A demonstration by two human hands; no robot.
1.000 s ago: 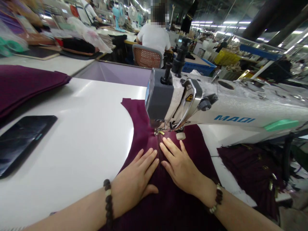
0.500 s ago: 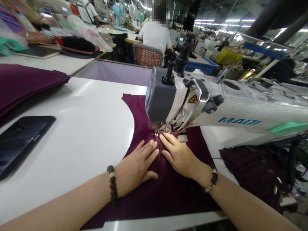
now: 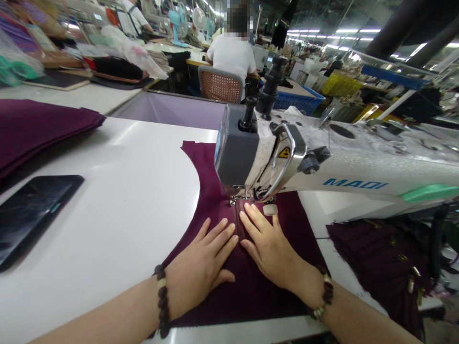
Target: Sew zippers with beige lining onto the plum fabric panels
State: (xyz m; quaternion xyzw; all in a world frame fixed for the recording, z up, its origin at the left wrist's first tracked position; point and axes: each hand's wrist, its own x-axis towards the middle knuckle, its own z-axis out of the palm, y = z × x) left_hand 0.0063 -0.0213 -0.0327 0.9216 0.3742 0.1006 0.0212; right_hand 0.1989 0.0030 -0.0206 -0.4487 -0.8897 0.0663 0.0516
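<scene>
A maroon fabric panel (image 3: 210, 177) lies flat under the head of the sewing machine (image 3: 238, 148). Along it, just below the presser foot (image 3: 233, 200), runs a narrow dark strip that looks like a zipper (image 3: 237, 216). To the left of this strip, my left hand (image 3: 204, 260) rests flat on the cloth with its fingers spread. My right hand (image 3: 268, 243) also lies flat, on the strip's right side, its fingertips close to the foot. Neither hand grasps anything. The part of the cloth beneath both palms is hidden.
A dark phone (image 3: 36, 210) lies on the white table (image 3: 143, 191) at left, near a stack of maroon fabric (image 3: 43, 129). At right sit maroon pieces with metal zipper pulls (image 3: 380, 267). Beyond the machine, a person (image 3: 231, 55) sits on a chair (image 3: 220, 85).
Both hands have slid back toward me, away from the presser foot, with the fingers a little more spread. More of the zipper-like strip shows. The panel has hardly shifted.
</scene>
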